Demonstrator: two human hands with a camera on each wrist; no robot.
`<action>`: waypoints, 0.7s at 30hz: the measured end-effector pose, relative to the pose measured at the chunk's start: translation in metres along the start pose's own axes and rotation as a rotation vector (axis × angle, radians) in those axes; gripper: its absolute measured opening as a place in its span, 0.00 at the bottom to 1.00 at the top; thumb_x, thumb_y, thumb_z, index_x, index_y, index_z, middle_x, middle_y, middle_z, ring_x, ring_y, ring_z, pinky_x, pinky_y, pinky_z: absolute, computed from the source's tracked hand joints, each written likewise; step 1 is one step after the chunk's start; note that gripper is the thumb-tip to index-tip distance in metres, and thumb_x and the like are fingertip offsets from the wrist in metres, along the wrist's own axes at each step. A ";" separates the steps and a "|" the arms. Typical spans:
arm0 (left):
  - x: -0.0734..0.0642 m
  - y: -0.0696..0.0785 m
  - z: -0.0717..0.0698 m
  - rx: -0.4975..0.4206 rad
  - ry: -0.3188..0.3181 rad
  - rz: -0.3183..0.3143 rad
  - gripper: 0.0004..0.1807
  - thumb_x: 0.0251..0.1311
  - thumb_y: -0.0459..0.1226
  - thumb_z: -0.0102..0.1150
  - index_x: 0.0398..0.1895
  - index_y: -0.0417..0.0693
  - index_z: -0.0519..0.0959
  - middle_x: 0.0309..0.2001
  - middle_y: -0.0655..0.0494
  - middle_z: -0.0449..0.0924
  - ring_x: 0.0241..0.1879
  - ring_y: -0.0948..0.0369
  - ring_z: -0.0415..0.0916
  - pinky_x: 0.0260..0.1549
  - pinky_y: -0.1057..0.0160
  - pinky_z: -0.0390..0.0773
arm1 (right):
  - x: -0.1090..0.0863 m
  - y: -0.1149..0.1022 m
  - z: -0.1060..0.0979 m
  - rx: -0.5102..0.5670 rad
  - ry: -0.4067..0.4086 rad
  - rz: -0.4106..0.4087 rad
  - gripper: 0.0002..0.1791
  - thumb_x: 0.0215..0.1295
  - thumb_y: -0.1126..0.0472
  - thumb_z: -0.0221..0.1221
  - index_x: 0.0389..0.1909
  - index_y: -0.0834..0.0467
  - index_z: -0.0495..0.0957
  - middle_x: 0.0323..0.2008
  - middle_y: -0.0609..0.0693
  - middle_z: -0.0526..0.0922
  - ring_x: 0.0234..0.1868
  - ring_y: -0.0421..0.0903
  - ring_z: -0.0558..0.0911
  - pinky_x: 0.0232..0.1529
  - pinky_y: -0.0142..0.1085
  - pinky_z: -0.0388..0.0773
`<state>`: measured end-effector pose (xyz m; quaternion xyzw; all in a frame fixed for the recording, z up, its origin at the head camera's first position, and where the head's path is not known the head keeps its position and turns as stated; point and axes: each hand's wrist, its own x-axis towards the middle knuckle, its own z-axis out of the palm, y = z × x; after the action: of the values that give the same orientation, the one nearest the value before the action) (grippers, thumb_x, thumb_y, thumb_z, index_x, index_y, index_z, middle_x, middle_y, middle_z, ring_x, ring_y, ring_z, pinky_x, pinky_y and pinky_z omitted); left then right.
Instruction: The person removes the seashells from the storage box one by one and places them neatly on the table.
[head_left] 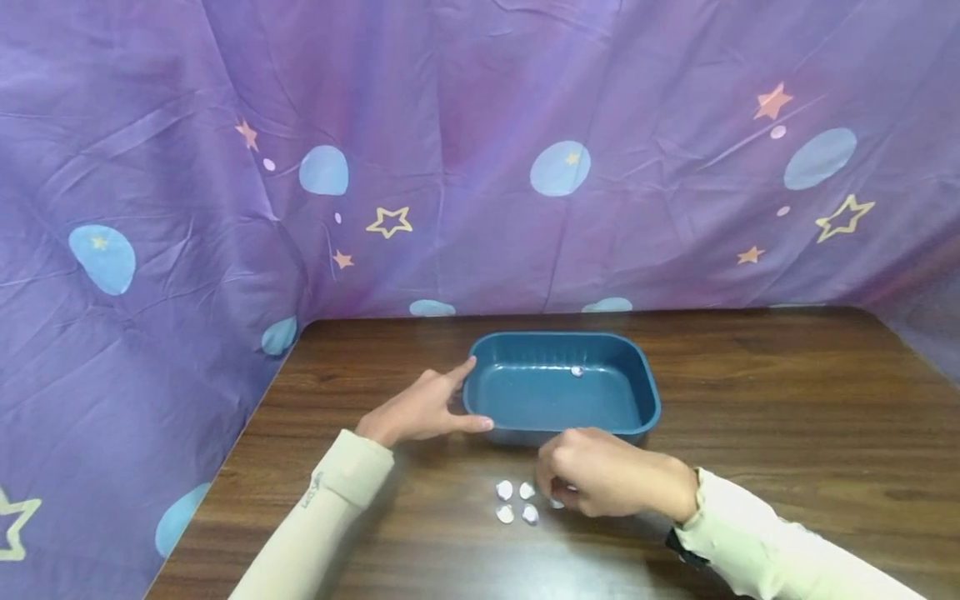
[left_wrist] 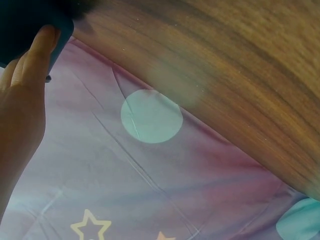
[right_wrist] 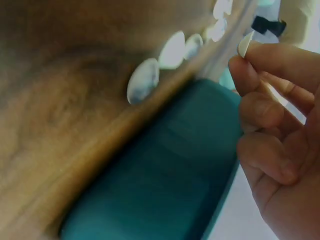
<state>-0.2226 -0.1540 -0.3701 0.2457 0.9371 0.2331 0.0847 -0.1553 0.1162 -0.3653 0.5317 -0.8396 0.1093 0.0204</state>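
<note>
A blue rectangular basin [head_left: 558,432] sits on the wooden table, with one small whitish shell [head_left: 577,372] on its floor near the back wall. At its left side, my left hand [head_left: 422,410] rests against the rim, fingers extended and thumb over the front left corner. My right hand [head_left: 600,472] is in front of the basin, pinching a small pale shell [right_wrist: 245,45] between thumb and forefinger, with the other fingers curled. Several more shells [head_left: 505,514] lie loosely grouped on the table to its left. One shell [head_left: 557,503] shows partly beside the right fingertips.
The brown wooden table [head_left: 787,400] extends to both sides of the basin. A purple cloth [head_left: 480,250] with stars and blue spots hangs behind it and along the left side. A dark band [head_left: 686,550] is at my right wrist.
</note>
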 end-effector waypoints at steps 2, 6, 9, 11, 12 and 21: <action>-0.001 0.000 0.000 -0.002 0.006 0.003 0.60 0.53 0.64 0.68 0.80 0.42 0.52 0.51 0.43 0.85 0.37 0.64 0.80 0.58 0.57 0.81 | 0.000 -0.002 0.005 -0.018 -0.004 -0.013 0.16 0.44 0.70 0.68 0.19 0.45 0.77 0.21 0.33 0.77 0.24 0.27 0.71 0.26 0.21 0.72; -0.003 -0.001 0.001 0.004 -0.007 -0.008 0.60 0.52 0.65 0.67 0.80 0.44 0.52 0.55 0.42 0.83 0.40 0.62 0.79 0.59 0.57 0.80 | -0.001 -0.004 0.012 -0.033 -0.014 -0.035 0.16 0.43 0.68 0.69 0.17 0.44 0.74 0.20 0.33 0.75 0.23 0.27 0.70 0.25 0.20 0.71; -0.002 0.000 0.001 0.010 -0.010 0.000 0.61 0.52 0.65 0.67 0.80 0.45 0.51 0.54 0.42 0.84 0.39 0.62 0.80 0.58 0.58 0.80 | -0.002 -0.003 0.013 -0.031 -0.023 -0.029 0.17 0.43 0.69 0.69 0.17 0.44 0.74 0.19 0.33 0.76 0.22 0.27 0.70 0.25 0.20 0.71; 0.000 0.001 -0.001 0.016 0.014 0.016 0.60 0.52 0.64 0.68 0.80 0.43 0.52 0.59 0.41 0.82 0.41 0.62 0.79 0.58 0.57 0.80 | -0.001 -0.002 0.012 -0.040 -0.021 -0.020 0.17 0.42 0.69 0.69 0.16 0.44 0.74 0.18 0.33 0.75 0.22 0.27 0.69 0.24 0.21 0.71; 0.001 0.001 -0.001 0.019 0.019 0.021 0.60 0.52 0.64 0.68 0.79 0.43 0.53 0.57 0.41 0.83 0.40 0.62 0.79 0.58 0.57 0.80 | -0.001 -0.001 0.011 -0.041 -0.021 -0.016 0.17 0.42 0.69 0.68 0.15 0.44 0.74 0.17 0.33 0.75 0.21 0.27 0.69 0.24 0.21 0.70; 0.001 0.003 0.000 0.022 0.008 -0.007 0.59 0.52 0.64 0.68 0.80 0.45 0.53 0.67 0.41 0.75 0.46 0.60 0.78 0.60 0.55 0.79 | -0.002 -0.002 0.014 -0.048 -0.016 -0.022 0.18 0.44 0.67 0.69 0.13 0.44 0.73 0.15 0.32 0.73 0.19 0.27 0.65 0.20 0.23 0.67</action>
<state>-0.2221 -0.1513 -0.3686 0.2423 0.9408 0.2235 0.0793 -0.1515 0.1146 -0.3791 0.5411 -0.8362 0.0846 0.0275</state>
